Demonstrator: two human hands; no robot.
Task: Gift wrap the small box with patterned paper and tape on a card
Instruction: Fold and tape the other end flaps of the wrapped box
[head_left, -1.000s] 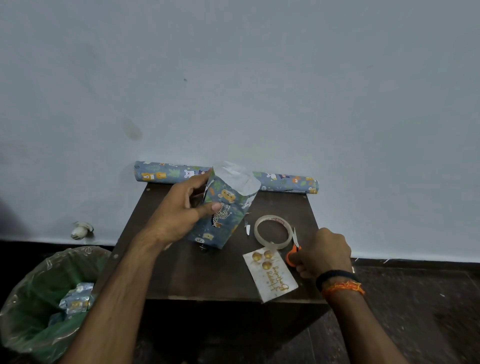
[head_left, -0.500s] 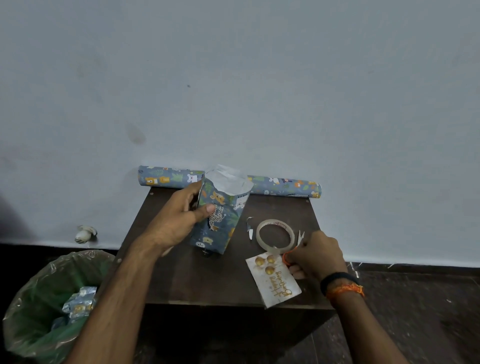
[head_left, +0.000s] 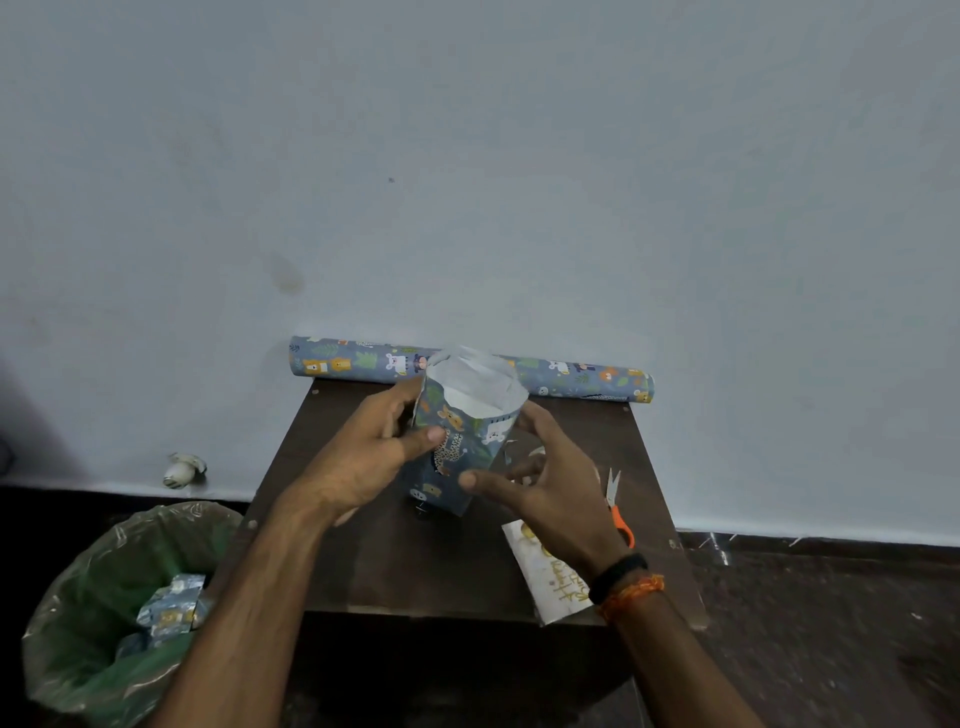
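1. Left hand (head_left: 363, 457) grips the wrapped box (head_left: 462, 441) standing mid-table (head_left: 415, 566).
2. Right hand (head_left: 540, 488), fingers spread, touches it, covering the tape.
3. Card (head_left: 550, 582), scissors (head_left: 618, 506) right; roll (head_left: 582, 376) behind; bin (head_left: 104, 613) left.

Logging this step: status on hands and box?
Left hand grips blue animal-print wrapped box. Right hand open beside it. Top paper unfolded. Nothing blocking.
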